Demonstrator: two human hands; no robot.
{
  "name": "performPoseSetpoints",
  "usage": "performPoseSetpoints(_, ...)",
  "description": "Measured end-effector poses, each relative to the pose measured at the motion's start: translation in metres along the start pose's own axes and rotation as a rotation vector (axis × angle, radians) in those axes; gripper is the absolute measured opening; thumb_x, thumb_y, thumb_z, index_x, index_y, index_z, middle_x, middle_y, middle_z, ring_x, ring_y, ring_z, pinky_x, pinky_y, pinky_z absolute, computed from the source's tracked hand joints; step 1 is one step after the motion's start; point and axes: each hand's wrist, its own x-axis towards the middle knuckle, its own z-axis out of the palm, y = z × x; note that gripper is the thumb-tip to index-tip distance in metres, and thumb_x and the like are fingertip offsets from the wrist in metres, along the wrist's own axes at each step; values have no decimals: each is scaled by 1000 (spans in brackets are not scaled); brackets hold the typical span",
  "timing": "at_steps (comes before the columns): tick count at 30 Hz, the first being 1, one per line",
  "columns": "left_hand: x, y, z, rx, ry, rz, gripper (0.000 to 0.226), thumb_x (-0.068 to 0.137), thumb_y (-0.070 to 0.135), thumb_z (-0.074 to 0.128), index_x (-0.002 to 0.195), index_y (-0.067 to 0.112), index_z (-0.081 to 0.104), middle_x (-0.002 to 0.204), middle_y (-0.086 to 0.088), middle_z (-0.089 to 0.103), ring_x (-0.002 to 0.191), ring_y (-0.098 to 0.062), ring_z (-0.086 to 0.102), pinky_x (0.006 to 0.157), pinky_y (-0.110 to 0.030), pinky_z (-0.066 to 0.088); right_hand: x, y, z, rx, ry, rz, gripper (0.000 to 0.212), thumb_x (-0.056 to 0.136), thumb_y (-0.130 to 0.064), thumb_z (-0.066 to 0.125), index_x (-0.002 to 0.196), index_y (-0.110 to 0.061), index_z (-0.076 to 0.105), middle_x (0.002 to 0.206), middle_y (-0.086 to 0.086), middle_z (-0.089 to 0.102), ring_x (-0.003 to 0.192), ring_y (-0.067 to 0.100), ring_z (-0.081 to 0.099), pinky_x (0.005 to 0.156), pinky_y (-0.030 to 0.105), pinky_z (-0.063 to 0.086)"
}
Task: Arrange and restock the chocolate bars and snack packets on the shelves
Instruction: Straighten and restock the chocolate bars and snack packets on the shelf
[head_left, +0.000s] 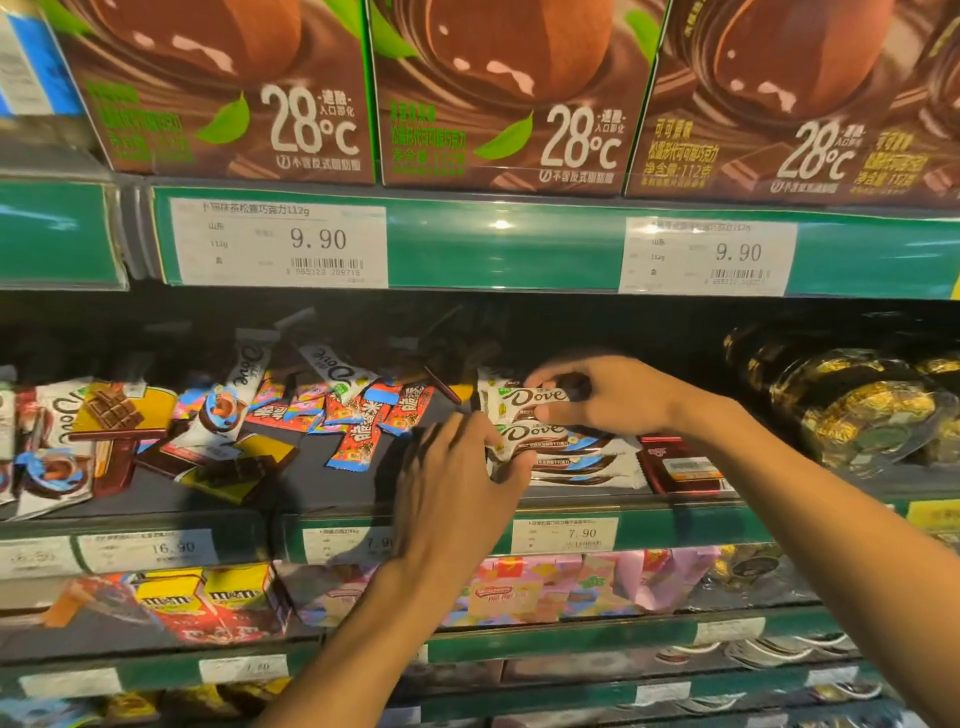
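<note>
Dove bar (530, 401) in R grip (597, 397) pinch, L grip (457, 467) round stack (566, 457) edge nr shelf lip (675, 525).

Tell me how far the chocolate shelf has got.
Done: a neat stack of white Dove bars at the shelf front. In hand: the right hand holds a Dove bar above the stack; the left hand grips the stack's end. Left: loose bars and red packets lie scattered to the left.

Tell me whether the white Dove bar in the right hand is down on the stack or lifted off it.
Lifted: the right hand pinches the Dove bar above the stack, which the left hand steadies.
</note>
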Motion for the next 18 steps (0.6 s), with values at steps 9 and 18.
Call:
performPoseSetpoints(9,-2,3,7,32,25,22,28,87,54,60,91,33,42,93,13,51,91,-13,52,71,-28,41,-6,4,17,-128,151,-39,40,96,-43,56,135,-30,57,129,-6,65,112,15,62,95,42,53)
performPoseSetpoints(18,-6,-30,-39,155,204,36,34,87,56,56,103,27,60,100,7,60,97,-17,56,81,-36,47,-5,-38,33,-243,324,-177,61,84,-67,36,131,-34,55,121,-1,68,110,24,63,91,51,50)
